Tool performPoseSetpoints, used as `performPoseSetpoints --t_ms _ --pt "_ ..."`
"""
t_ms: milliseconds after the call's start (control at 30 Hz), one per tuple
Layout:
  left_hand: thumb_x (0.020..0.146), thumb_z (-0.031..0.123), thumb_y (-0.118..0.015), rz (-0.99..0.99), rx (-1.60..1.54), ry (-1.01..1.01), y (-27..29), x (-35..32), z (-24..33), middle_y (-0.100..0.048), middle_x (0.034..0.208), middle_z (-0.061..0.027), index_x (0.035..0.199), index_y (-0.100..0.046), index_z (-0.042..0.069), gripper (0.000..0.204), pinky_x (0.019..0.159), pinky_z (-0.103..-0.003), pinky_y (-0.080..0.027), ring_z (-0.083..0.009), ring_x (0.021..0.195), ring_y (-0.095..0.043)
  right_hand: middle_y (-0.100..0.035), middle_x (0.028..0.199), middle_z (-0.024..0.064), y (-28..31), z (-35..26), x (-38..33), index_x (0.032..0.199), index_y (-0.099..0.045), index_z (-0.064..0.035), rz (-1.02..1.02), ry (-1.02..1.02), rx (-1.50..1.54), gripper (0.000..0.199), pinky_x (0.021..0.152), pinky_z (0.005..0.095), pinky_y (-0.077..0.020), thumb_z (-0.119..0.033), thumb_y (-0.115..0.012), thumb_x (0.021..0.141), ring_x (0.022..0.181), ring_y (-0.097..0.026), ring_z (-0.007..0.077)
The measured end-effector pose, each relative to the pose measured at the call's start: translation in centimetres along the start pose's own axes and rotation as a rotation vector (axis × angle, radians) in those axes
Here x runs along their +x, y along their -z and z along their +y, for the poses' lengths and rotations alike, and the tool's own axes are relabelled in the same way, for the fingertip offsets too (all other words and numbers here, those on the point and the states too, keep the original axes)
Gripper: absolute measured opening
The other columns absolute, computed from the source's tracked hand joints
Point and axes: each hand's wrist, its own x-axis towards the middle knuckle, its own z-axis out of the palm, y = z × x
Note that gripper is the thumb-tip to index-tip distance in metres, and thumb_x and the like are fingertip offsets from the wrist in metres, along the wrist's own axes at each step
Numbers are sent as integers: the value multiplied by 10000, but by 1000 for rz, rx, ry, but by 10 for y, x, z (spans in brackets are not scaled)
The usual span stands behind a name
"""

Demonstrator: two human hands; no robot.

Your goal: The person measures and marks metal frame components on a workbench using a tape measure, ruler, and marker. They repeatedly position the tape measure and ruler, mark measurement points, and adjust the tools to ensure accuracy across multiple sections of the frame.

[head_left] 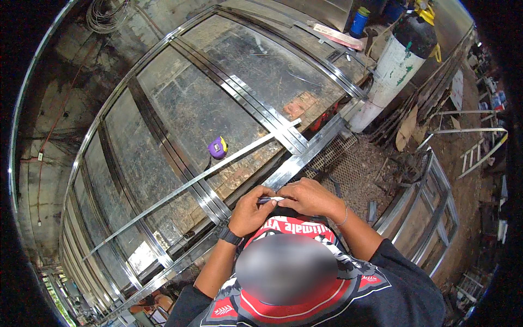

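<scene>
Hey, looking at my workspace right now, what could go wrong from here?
The pen-like marker is held by the fingers of your left hand and right hand, so it might slip and drop. The long thin metal strip lies slantwise across the metal bars; if bumped, it could knock the nearby purple tape measure. The gas cylinder might tip if struck; I can't make out any strap.

Left hand (248, 211), right hand (306, 196) close together before torso (332, 297); fingers (290, 191) curled; forearms (215, 268) angled inward.
</scene>
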Motion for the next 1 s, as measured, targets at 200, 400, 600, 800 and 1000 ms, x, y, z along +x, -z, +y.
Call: performPoseSetpoints --t_ms 200,400,600,800,1000 --pt "1011 193 -737 34 67 -56 2 1 1 -737 1039 -132 1207 -676 23 267 834 -362 -568 -237 934 -726 -762 960 191 4 -3 2 1094 -773 -52 -3 -4 3 288 763 544 -549 -320 -717 1005 879 -719 451" --pt "1011 199 -733 24 71 -5 3 4 5 -733 1033 -137 1235 -647 30 294 827 -363 -567 -231 919 -722 -775 983 186 8 -8 4 1049 -776 -61 -30 -47 16 285 841 558 -555 -328 -681 1019 935 -732 441" --pt "1008 197 -737 36 72 11 3 3 8 -719 1034 -118 1244 -647 29 303 828 -358 -563 -211 915 -702 -775 993 187 9 -8 5 1065 -779 -68 -23 -39 12 275 839 556 -555 -321 -686 1011 938 -733 440" --pt "1011 187 -731 15 30 25 1 4 2 -711 1073 -123 1282 -633 28 329 856 -363 -564 -220 939 -688 -778 996 183 9 -8 5 1063 -779 -75 -25 -26 9 279 842 552 -557 -330 -673 1025 944 -736 431" --pt "1006 167 -738 34 42 -54 2 8 0 -696 1046 -104 1277 -631 35 319 859 -345 -557 -197 936 -677 -773 1014 199 5 -4 7 1092 -770 -77 -31 -2 -34 297 849 562 -552 -344 -648 1050 959 -730 448"
